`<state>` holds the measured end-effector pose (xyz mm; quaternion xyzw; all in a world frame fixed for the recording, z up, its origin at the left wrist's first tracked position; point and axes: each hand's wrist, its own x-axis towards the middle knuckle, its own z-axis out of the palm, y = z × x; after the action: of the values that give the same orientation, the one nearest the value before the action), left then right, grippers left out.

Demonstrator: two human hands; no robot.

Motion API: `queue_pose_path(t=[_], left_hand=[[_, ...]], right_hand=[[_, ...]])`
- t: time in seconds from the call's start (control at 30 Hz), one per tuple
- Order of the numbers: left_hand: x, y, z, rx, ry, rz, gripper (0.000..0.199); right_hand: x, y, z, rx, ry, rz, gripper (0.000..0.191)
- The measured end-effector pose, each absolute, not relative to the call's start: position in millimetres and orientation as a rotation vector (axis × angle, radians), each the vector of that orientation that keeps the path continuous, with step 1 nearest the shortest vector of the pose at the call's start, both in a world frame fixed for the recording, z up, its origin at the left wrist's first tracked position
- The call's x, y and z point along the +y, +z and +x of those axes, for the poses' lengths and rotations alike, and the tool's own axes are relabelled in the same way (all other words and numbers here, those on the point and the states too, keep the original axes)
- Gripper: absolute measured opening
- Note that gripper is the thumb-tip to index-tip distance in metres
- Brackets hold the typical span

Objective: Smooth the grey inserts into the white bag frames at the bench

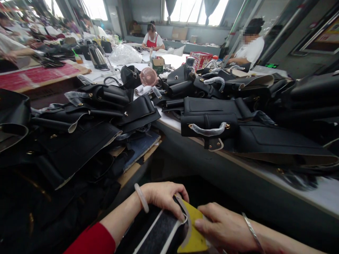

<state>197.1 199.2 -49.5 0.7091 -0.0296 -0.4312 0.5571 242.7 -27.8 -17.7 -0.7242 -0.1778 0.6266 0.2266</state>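
Observation:
At the bottom centre, my left hand (pixel 165 197) is closed round the edge of a black bag piece (pixel 156 231) with white strips along it. Its thumb presses close to a pale, curved edge. A flat yellow piece (pixel 194 229) lies against that edge, its exact kind unclear. My right hand (pixel 218 225) pinches the yellow piece between thumb and fingers from the right. The lower end of the black piece runs out of the picture.
Black bag parts (pixel 79 148) are heaped at left. More black bags (pixel 209 123) with wrapped handles cover the table at right. Further back stand a pink fan (pixel 148 76) and a metal kettle (pixel 97 56). Several people work around the tables.

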Motion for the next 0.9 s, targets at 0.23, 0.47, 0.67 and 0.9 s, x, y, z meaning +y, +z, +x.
queue_pose_path(t=[0.23, 0.47, 0.67, 0.9], left_hand=[[201, -47, 198, -0.102, -0.998, 1.718, 0.062], [202, -48, 199, -0.122, -0.994, 1.719, 0.06], [204, -49, 199, -0.141, -0.997, 1.686, 0.059], [205, -55, 198, -0.157, -1.004, 1.587, 0.064]], right_hand=[[-27, -19, 244, -0.524, 1.733, -2.023, 0.025], [-16, -2, 238, -0.43, 1.824, -2.004, 0.023], [-10, 1, 232, -0.335, 1.833, -1.974, 0.021], [-14, -7, 220, -0.341, 1.749, -2.017, 0.028]])
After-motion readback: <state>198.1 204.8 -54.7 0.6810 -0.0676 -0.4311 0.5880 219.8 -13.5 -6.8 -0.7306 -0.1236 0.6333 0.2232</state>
